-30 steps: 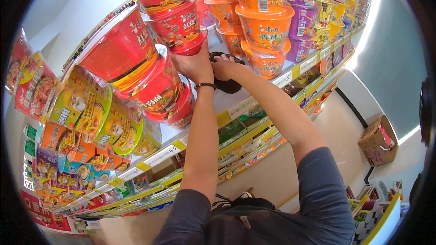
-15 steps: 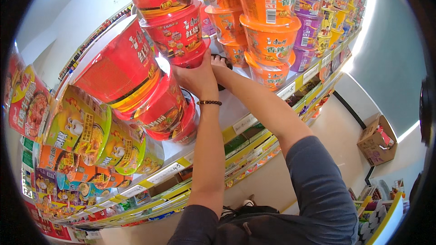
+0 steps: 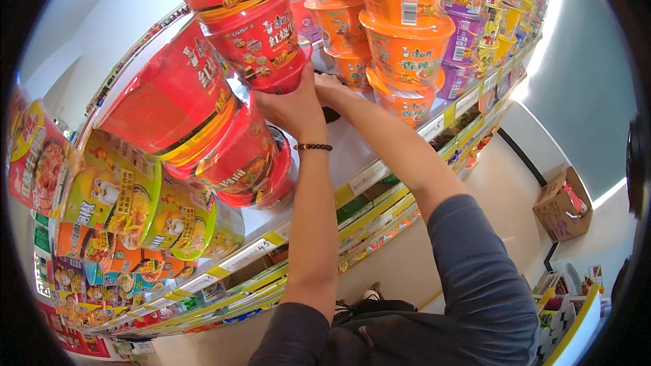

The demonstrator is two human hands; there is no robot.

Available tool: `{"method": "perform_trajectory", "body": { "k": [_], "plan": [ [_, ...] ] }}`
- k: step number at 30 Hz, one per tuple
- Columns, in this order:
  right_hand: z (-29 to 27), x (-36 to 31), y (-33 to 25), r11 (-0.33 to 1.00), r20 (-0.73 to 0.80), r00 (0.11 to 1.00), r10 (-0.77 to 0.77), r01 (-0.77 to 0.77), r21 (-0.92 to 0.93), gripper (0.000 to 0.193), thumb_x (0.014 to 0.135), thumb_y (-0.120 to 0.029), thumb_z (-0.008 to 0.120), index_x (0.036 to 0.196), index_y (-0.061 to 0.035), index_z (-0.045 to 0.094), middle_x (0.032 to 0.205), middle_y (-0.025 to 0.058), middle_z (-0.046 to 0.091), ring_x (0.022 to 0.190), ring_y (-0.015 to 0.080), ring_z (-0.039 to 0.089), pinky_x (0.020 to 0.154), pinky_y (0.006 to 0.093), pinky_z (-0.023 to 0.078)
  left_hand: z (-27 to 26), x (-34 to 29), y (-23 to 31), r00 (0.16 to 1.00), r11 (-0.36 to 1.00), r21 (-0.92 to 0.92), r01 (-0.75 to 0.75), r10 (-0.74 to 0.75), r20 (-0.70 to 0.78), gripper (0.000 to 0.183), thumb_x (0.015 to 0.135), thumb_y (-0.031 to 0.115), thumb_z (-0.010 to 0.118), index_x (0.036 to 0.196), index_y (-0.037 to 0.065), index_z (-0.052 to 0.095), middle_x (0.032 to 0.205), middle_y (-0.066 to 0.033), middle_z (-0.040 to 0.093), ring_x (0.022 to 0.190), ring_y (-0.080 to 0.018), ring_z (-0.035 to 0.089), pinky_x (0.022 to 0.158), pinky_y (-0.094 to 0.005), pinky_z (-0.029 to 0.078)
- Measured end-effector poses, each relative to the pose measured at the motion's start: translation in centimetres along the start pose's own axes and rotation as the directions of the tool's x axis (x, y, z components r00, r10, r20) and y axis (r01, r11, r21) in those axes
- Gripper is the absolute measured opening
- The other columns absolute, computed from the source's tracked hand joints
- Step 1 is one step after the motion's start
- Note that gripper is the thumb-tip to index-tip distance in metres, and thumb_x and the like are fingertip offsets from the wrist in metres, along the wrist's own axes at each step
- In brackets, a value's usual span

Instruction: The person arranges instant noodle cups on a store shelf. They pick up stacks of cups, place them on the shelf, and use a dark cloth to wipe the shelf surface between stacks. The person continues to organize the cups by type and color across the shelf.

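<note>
My left hand (image 3: 295,105), with a dark beaded bracelet at its wrist, is closed round the lower part of a stack of red instant noodle tubs (image 3: 261,44). The stack leans to the left. Just right of it, my right hand (image 3: 330,88) is down near the white shelf top (image 3: 352,156). Under and beside that hand shows a dark item (image 3: 331,114), perhaps a cloth; its kind is unclear. My right fingers are mostly hidden behind the left hand. Close on the left stands another red tub stack (image 3: 169,98).
Orange noodle tubs (image 3: 410,41) stand stacked right of my hands, with purple tubs (image 3: 466,34) and yellow ones beyond. Green tubs (image 3: 119,190) are at the near left. Price strips (image 3: 369,176) run along the shelf edge. A cardboard box (image 3: 561,207) sits on the floor at right.
The red stack in my left hand has shifted a little left and up. My right hand has moved slightly farther in, and its fingers and the dark item show less.
</note>
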State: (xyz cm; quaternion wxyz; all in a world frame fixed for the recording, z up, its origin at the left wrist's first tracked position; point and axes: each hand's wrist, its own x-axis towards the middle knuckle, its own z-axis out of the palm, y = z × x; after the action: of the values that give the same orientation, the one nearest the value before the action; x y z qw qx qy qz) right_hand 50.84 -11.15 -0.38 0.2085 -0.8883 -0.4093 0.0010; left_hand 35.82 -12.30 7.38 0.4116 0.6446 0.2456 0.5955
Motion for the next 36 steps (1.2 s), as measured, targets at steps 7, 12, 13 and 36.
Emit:
{"method": "perform_trajectory", "body": {
  "k": [7,12,13,36],
  "plan": [
    [-0.4,-6.0,-0.9,0.965,0.065,0.963,-0.263,0.262,0.02,0.045,0.08,-0.016,0.048,0.124,-0.0174,0.052,0.123,0.0156,0.052,0.114,0.0324,0.051,0.092,0.0471,0.042,0.1,0.1,-0.4,0.997,0.997,0.032,-0.072,0.073,-0.022,0.106,0.054,0.03,0.086,0.132,-0.006,0.026,0.13,-0.0234,0.037,0.121,-0.0359,0.038,0.102,-0.0452,0.031],
    [-2.2,-11.2,-1.6,0.954,0.16,0.942,-0.297,0.3,0.005,0.055,0.074,-0.008,0.05,0.127,-0.0228,0.051,0.122,0.0155,0.05,0.109,0.0338,0.052,0.09,0.0415,0.043,0.7,0.7,-2.6,0.995,0.996,0.017,-0.09,0.091,-0.047,0.106,0.053,0.028,0.087,0.132,-0.008,0.027,0.129,-0.0231,0.039,0.121,-0.0344,0.039,0.101,-0.0445,0.032],
    [-3.1,-12.2,-2.0,0.958,0.194,0.939,-0.283,0.288,0.005,0.055,0.073,-0.007,0.05,0.126,-0.0215,0.052,0.119,0.0159,0.052,0.107,0.0341,0.053,0.089,0.0404,0.044,0.6,0.5,-2.4,0.984,0.981,0.125,-0.146,0.156,-0.08,0.105,0.053,0.027,0.087,0.132,-0.008,0.027,0.129,-0.0232,0.039,0.121,-0.0343,0.039,0.101,-0.0444,0.032],
    [-5.2,-17.2,-3.2,0.97,0.201,0.956,-0.212,0.182,0.16,0.036,0.069,-0.006,0.053,0.104,-0.0076,0.062,0.106,0.0166,0.056,0.102,0.0335,0.053,0.089,0.0383,0.043,0.4,-0.5,-6.1,0.999,0.992,-0.13,-0.007,0.012,0.041,0.109,0.064,0.016,0.082,0.14,-0.003,0.005,0.142,-0.0251,0.019,0.128,-0.036,0.03,0.103,-0.0428,0.03]
  ]
}}
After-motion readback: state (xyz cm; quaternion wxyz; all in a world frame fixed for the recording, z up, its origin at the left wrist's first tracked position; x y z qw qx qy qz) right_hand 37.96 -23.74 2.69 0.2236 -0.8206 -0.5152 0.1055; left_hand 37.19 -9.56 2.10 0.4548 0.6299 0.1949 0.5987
